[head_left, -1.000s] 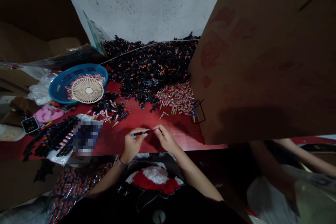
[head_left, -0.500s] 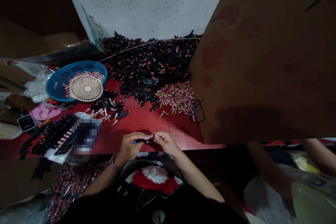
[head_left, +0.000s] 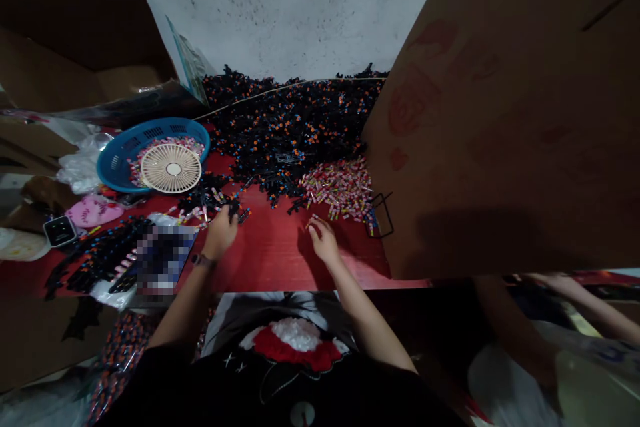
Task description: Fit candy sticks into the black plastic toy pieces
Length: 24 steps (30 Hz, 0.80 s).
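Across the glossy red table [head_left: 270, 257], reached with the left hand [head_left: 220, 233] down to a small mixed heap of black sprigs and pink-striped tubes [head_left: 213, 203], fingers curled over its near edge. Could not tell whether anything was pinched, the fingertips being lost among the pieces. Set the right hand [head_left: 323, 241] well apart on the bare red surface, fingers loosely curved and pointing down, nothing visibly held. Hands neither spread flat nor pressed together. Best handled by fingertip, one piece at a time, the black sprigs looking snagged together and a full-hand grab being likely to drag neighbours along. Counted two hands, one dark watch band [head_left: 203, 259] on the left wrist, and three loose heaps: that small one, one broad black-and-orange heap [head_left: 295, 127] by the wall, one pile of pink-striped tubes [head_left: 337, 188]. Also one blue plastic basket [head_left: 120, 163] under one round cream fan [head_left: 173, 168], and one black wire rack [head_left: 383, 215]. Single pieces far too many and too small to count
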{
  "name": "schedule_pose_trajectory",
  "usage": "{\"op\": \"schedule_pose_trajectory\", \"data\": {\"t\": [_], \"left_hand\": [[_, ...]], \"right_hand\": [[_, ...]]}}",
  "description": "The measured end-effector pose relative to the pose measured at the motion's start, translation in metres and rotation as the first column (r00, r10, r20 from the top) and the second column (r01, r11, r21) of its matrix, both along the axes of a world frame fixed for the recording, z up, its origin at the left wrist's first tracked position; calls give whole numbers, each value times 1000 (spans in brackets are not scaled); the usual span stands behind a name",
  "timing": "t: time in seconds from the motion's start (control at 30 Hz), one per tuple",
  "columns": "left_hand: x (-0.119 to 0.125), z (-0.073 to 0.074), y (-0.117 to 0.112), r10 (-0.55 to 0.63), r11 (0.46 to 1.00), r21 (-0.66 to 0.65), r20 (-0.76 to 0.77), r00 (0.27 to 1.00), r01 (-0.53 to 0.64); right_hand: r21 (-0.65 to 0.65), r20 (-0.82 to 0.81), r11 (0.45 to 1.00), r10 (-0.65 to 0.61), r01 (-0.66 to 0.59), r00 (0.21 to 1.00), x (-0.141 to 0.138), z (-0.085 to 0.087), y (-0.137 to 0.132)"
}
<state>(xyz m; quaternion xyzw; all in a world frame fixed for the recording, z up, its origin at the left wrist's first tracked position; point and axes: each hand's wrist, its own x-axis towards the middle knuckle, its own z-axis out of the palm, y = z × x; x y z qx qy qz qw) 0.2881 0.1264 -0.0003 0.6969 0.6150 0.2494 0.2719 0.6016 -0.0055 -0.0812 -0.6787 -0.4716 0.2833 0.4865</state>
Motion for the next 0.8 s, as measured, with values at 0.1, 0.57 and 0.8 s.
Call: {"op": "schedule_pose_trajectory", "data": {"t": [0.1,0.57,0.8], "left_hand": [[-19,13,41,66,998,30,-424,903,-59],[142,-70,60,-301,925,130,-318,899,356],[122,-91,12,-357,899,184,-216,909,397]], "right_hand": [[-69,269,992,-85,108,959,18,-22,8],[79,490,994,-103,73,866,23,-76,12],[58,479,993,-120,105,869,21,-70,12]]}}
